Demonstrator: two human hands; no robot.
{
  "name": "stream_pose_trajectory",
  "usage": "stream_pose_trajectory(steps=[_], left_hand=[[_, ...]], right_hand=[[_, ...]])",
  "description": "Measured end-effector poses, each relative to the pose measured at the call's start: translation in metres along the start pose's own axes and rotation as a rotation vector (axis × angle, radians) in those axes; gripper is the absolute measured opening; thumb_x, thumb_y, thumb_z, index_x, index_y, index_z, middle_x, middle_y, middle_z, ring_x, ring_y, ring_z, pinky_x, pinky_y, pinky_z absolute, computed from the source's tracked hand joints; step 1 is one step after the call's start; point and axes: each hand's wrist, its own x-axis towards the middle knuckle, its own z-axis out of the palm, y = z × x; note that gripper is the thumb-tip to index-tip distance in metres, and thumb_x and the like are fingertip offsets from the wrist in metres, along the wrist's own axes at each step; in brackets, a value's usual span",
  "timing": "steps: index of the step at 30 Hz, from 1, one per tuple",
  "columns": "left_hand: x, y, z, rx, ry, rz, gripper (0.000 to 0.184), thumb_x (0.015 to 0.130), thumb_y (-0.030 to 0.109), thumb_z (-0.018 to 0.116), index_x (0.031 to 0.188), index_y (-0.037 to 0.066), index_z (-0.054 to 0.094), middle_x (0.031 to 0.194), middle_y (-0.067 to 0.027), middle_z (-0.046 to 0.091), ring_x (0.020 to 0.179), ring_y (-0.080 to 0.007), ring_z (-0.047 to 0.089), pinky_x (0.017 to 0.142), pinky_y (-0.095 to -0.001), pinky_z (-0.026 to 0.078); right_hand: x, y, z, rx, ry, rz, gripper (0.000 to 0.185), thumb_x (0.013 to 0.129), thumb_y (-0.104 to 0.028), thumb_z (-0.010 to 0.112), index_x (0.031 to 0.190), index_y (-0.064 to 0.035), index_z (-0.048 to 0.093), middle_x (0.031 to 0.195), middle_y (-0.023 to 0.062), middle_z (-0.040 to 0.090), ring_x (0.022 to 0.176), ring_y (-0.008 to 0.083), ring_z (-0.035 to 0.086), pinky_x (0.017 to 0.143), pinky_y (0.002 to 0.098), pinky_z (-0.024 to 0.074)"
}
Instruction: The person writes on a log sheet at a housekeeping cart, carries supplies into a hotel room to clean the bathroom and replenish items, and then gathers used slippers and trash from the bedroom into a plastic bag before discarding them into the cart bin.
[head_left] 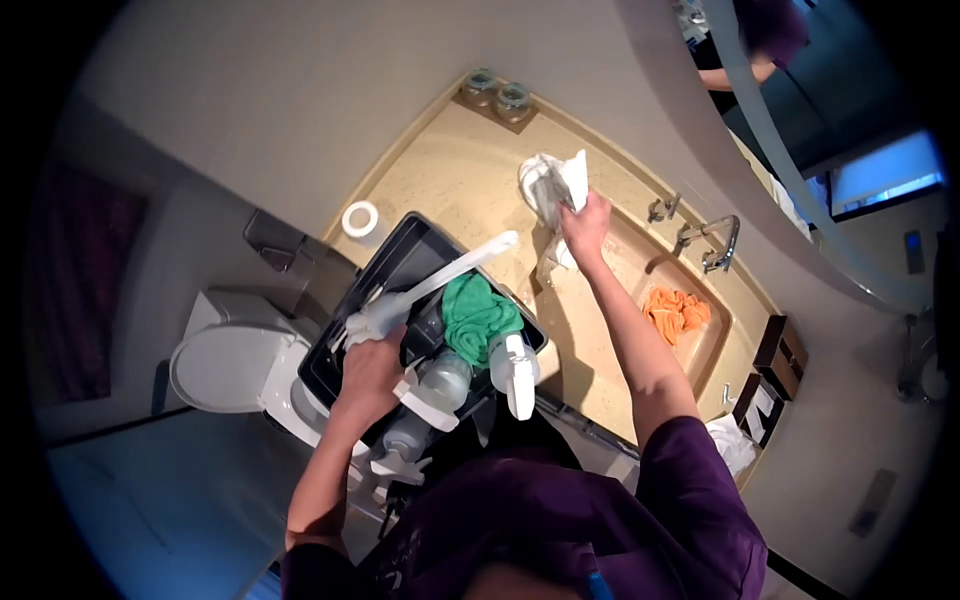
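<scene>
My right hand is closed on a crumpled white cloth, part of which hangs below the fingers over the counter by the basin's edge. At the left, my left hand is curled at a black caddy, beside the head of a white toilet brush; its fingertips are hidden, so what it grips does not show. The caddy also holds a bunched green cloth and several spray bottles with white triggers, one being a clear spray bottle. An orange cloth lies in the basin.
A toilet-paper roll stands on the beige counter, with two glass jars in the back corner. The faucet juts over the basin. A brown tissue box sits right, a toilet left.
</scene>
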Motion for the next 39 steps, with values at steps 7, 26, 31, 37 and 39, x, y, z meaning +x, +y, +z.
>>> stream_pose_trajectory(steps=[7,26,31,37,39], left_hand=[[0.022,0.013,0.014,0.055,0.068,0.018,0.058,0.067,0.012,0.073,0.123,-0.003,0.063,0.077,-0.0242,0.068,0.08,-0.044,0.068,0.075,-0.0503,0.052],[0.193,0.016,0.032,0.067,0.347,0.281,0.031,0.07,0.021,0.076,0.095,0.002,0.07,0.087,-0.0213,0.07,0.091,-0.041,0.068,0.079,-0.051,0.053],[0.237,0.037,0.021,0.108,0.064,-0.086,0.023,0.075,0.014,0.065,0.093,0.002,0.07,0.096,-0.0228,0.071,0.098,-0.0407,0.067,0.087,-0.0482,0.054],[0.224,0.032,0.008,0.06,-0.01,0.017,0.057,0.076,0.026,0.077,0.126,0.001,0.062,0.113,-0.0215,0.07,0.106,-0.0355,0.068,0.093,-0.0415,0.054],[0.202,0.018,-0.006,-0.236,0.128,0.158,0.059,0.082,0.027,0.077,0.131,-0.001,0.059,0.111,-0.0173,0.072,0.1,-0.029,0.07,0.09,-0.037,0.055]], right_hand=[[0.046,0.013,0.033,-0.177,-0.213,0.162,0.063,0.073,-0.022,0.081,0.125,0.0026,0.056,0.116,0.0277,0.06,0.104,0.0433,0.065,0.09,0.0475,0.0538],[-0.151,0.038,-0.251,0.46,-0.25,0.597,0.032,0.074,-0.002,0.074,0.106,0.0026,0.07,0.09,0.0035,0.07,0.08,0.01,0.063,0.071,0.0267,0.0518],[-0.177,0.045,-0.254,0.538,-0.111,0.738,0.018,0.076,-0.001,0.071,0.093,0.0025,0.068,0.081,0.002,0.067,0.069,0.0108,0.062,0.063,0.0263,0.0495],[-0.148,0.024,-0.252,0.712,0.024,0.726,0.027,0.077,0.0,0.072,0.103,0.0046,0.065,0.085,0.0047,0.066,0.069,0.0112,0.06,0.06,0.0243,0.0476],[-0.139,0.026,-0.262,0.727,0.024,0.68,0.031,0.078,-0.001,0.071,0.107,0.0049,0.062,0.086,0.0047,0.066,0.067,0.0112,0.061,0.059,0.0242,0.0481]])
